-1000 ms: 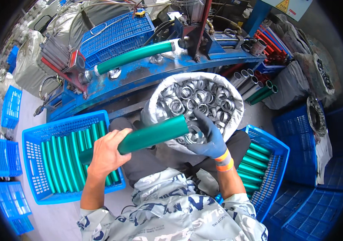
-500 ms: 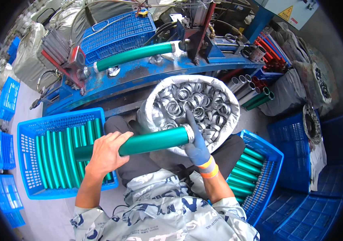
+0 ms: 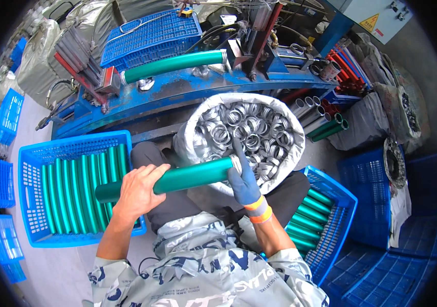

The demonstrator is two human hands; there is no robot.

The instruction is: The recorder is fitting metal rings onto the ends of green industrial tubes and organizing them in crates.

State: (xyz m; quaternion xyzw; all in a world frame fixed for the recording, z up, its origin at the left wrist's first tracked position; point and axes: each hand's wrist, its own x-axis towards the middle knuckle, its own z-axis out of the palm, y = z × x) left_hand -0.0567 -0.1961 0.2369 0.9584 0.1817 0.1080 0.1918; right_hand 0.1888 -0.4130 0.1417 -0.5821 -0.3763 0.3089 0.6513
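Observation:
A green metal tube [image 3: 193,176] lies across my lap, its right end slightly raised. My left hand [image 3: 141,190], bare, wraps over it left of the middle. At the right end sits a silver threaded ring [image 3: 236,163], with the gloved fingers of my right hand [image 3: 244,181] closed around it and one finger pointing forward. How deep the ring sits in the tube is hidden by the glove. Just beyond stands a white sack [image 3: 194,128] filled with similar silver rings [image 3: 252,125]. Another green tube [image 3: 177,65] rests on the blue machine [image 3: 162,97], between its end blocks.
A blue crate [image 3: 26,192] of green tubes stands at left; another blue crate [image 3: 344,210] of tubes is at right. Grey and green tubes [image 3: 321,115] lie beside the machine. Blue crates [image 3: 364,199] stand at far right. A control box [image 3: 377,18] hangs at upper right.
The machine's end blocks have moved inward to the ends of its tube. My right hand and the held tube's ringed end have shifted slightly left. Both hands keep their hold.

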